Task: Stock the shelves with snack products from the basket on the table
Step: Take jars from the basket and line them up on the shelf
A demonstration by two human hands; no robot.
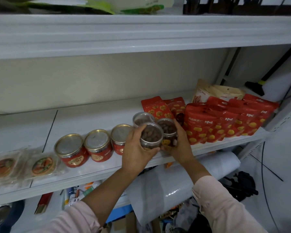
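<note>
Gripping a clear jar of nuts (151, 136) round its wall, the left hand (136, 150) holds it at the near edge of the white shelf (91, 118). The right hand (182, 143) curls round a second jar (168, 130) touching the first. A third jar (142, 118) stands just behind. These look like stiff, light, smooth plastic, probably slippery, so a wrap round the side suits best. Red tins (71, 148) line the left and red pouches (208, 121) the right, with bare shelf farther back.
</note>
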